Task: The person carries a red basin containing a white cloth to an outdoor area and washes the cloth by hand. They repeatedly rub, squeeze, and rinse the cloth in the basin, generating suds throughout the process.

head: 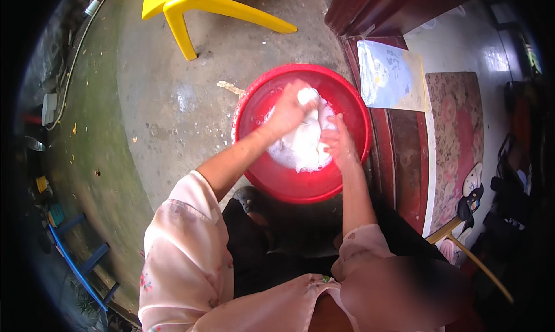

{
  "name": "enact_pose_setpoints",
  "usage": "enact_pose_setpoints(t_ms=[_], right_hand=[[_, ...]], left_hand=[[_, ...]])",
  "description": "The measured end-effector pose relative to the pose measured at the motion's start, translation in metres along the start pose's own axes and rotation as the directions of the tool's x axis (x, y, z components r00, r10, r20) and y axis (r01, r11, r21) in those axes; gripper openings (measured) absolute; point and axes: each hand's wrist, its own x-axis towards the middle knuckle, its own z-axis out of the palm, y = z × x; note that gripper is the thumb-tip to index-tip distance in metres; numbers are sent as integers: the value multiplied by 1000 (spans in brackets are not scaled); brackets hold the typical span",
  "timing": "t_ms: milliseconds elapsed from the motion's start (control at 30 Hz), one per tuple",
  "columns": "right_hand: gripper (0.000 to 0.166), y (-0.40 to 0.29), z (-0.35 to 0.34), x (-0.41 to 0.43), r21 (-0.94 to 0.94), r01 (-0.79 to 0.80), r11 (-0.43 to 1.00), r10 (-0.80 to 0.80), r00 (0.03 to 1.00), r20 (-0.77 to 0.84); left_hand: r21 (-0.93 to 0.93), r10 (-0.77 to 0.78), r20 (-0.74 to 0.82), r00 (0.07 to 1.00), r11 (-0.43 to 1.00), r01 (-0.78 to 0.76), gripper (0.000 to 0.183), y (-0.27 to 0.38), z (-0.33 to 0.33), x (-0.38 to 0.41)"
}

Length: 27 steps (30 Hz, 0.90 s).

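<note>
A round red plastic basin (pixel 299 195) stands on the floor before me. White cloth (pixel 301 141) lies bunched in it among soapy foam (pixel 279 156). My left hand (pixel 295 106) closes around a raised part of the cloth, near the far side of the pile. At the cloth's right edge is my right hand (pixel 341 143), its thumb held away from the fingers. Its fingers touch the foam or cloth, but blur hides whether they grip any of it.
A yellow plastic chair (pixel 230 9) stands beyond the basin. To the right are a dark red door sill (pixel 405 158), a pale mat (pixel 390 76) and a patterned rug (pixel 453 145). Slippers (pixel 471 180) and a wooden-handled tool (pixel 481 262) lie at lower right.
</note>
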Motion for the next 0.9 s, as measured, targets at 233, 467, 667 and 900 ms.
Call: enact_pose_setpoints(t_ms=[233, 467, 667, 900], right_hand=[[48, 35, 7, 19, 480, -74, 874, -107, 934, 340], [44, 52, 20, 43, 460, 86, 884, -214, 948, 233], [48, 49, 31, 27, 505, 85, 859, -172, 977, 127], [50, 68, -42, 86, 520, 71, 851, -396, 737, 547]], left_hand=[[413, 156, 334, 929, 862, -294, 37, 41, 54, -95], [372, -101, -61, 993, 921, 117, 34, 37, 42, -68], [408, -147, -192, 970, 887, 215, 34, 3, 44, -35], [534, 214, 78, 974, 816, -222, 46, 48, 82, -85]])
